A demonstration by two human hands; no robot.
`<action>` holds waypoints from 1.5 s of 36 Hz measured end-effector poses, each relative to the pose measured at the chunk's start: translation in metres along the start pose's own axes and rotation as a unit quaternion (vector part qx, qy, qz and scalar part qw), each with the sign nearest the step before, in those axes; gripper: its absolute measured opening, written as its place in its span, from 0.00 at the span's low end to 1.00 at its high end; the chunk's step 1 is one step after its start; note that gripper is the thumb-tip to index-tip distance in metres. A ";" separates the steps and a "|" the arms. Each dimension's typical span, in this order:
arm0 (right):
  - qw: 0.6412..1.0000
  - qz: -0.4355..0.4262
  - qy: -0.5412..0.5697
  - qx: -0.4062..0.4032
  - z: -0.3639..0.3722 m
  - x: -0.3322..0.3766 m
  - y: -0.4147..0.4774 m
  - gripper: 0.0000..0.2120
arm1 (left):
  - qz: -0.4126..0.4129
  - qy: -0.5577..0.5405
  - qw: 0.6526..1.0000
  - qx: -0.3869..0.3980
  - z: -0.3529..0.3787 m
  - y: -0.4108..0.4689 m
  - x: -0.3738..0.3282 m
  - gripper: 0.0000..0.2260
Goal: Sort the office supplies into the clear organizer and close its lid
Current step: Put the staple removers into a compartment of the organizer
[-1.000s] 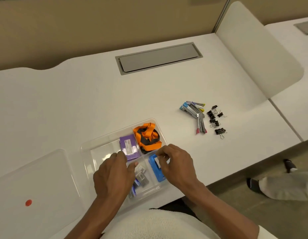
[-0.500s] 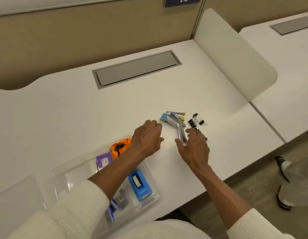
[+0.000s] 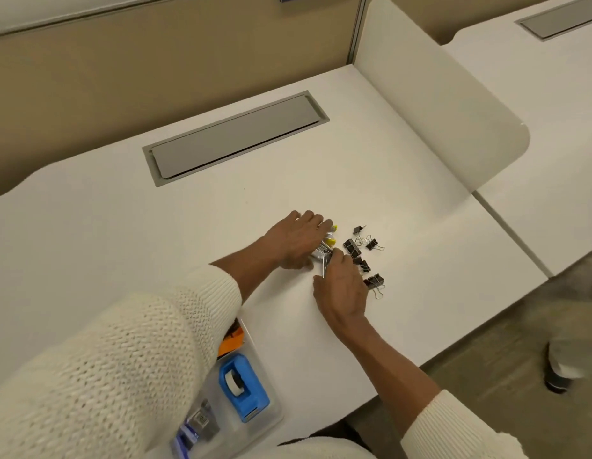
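Note:
Both hands are on the small pile of metal staple removers on the white desk, only yellow tips and silver ends showing. My left hand lies over the pile from the left, fingers curled on it. My right hand pinches the pile's near silver ends with its fingertips. Several black binder clips lie just right of the hands. The clear organizer sits at the desk's near edge, mostly hidden by my left sleeve; a blue tape dispenser, an orange lanyard and staple boxes show inside.
A grey cable hatch is set in the desk behind the pile. A white divider panel stands on the right edge, with another desk beyond. A person's shoe is on the floor at right. The organizer's lid is out of view.
Both hands left the organizer and reached right to the staple removers, closing onto the pile. The view moved right, so the organizer now sits low left under my sleeve.

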State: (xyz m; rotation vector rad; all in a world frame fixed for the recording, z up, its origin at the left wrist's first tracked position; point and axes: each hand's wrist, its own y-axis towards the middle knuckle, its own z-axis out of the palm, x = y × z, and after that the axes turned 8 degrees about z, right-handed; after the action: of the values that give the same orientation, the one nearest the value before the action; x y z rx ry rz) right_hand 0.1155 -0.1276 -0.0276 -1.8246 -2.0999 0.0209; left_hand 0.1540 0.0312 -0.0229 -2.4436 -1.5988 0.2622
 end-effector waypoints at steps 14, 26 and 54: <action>0.989 0.063 0.129 0.045 0.002 -0.056 -0.033 0.30 | 0.014 0.018 0.998 -0.056 0.024 -0.002 -0.006 0.25; 0.973 0.064 0.219 0.042 0.004 -0.055 -0.035 0.28 | -0.122 -0.099 0.987 -0.025 0.018 -0.023 -0.033 0.18; 0.968 -0.062 0.212 0.117 -0.022 0.022 -0.085 0.22 | -0.430 -0.532 0.655 -0.321 -0.004 -0.258 -0.059 0.14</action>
State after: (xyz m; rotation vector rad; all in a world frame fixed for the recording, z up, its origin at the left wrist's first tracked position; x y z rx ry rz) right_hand 0.0379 -0.1252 0.0189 -1.4103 -1.8167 -0.1350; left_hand -0.0956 0.0772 0.0527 -1.3456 -3.6246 1.2742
